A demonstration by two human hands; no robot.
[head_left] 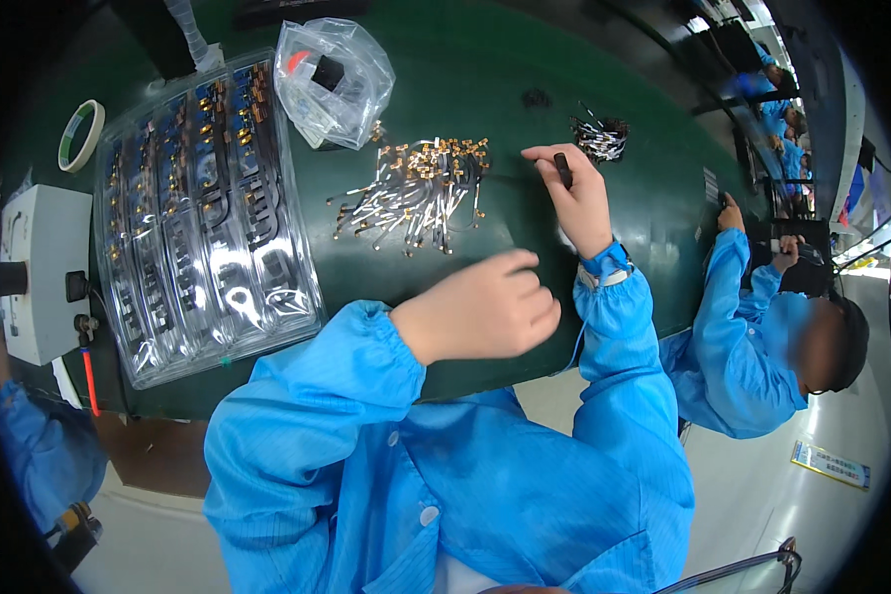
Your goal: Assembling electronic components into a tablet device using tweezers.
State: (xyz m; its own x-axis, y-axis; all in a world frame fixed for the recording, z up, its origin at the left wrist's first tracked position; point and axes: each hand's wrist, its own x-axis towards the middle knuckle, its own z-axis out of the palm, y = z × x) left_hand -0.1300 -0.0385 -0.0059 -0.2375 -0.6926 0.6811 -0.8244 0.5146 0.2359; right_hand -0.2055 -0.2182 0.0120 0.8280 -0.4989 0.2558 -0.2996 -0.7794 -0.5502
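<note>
My left hand (487, 309) hovers over the near part of the green table, slightly blurred, its fingers curled in. What those fingers hold, if anything, is hidden. To the right, my right hand (576, 203) is closed around a short black stick-like piece (562, 169) that stands out between thumb and fingers. Ahead of my left hand lies a loose heap of small flex cables (416, 193) with gold-coloured ends and silver-and-black strips. Just beyond my right hand sits a smaller pile of black and silver strips (601, 137).
Clear plastic trays (203, 228) of similar parts lie at the left. Behind them are a clear bag (337, 84) and a tape roll (81, 136). A white box (48, 272) stands at the left edge. A person in blue (752, 327) works at the right.
</note>
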